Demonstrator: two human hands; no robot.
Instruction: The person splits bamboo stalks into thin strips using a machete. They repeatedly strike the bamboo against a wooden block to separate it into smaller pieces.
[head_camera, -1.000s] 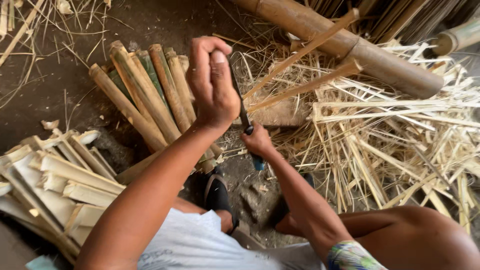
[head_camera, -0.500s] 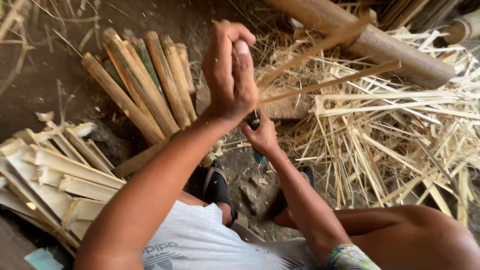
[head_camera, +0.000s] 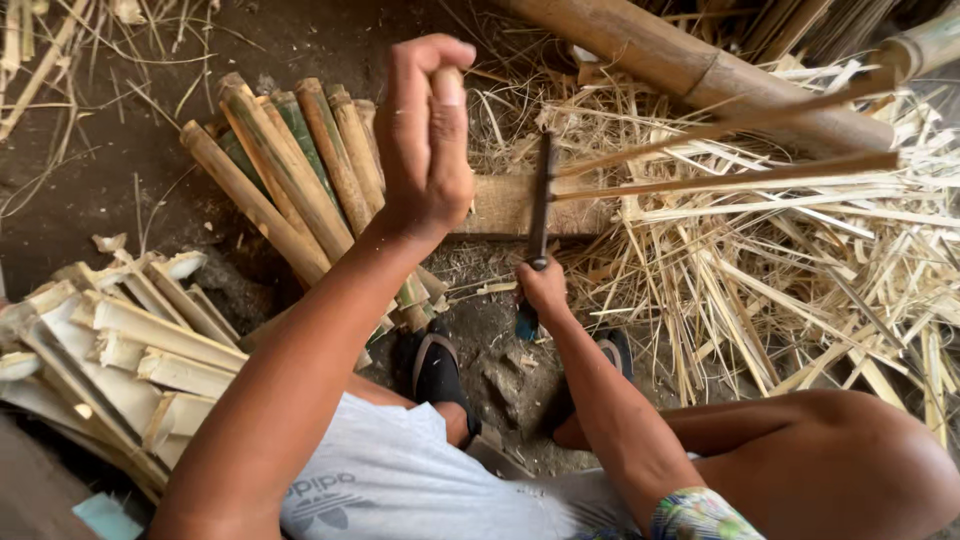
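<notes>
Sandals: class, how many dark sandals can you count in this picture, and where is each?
2. One sandal lies on the dirt below the left hand; the other sandal sits right of the right hand, largely hidden by that forearm.

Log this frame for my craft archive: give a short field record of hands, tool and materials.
left hand: raised, closed around the near end of a bamboo strip
right hand: grip closed on knife handle
knife: blade set in the split bamboo strip
wooden block: under the blade
bamboo pole: lying behind
split bamboo pieces: stacked at left
shavings: piled at right
</notes>
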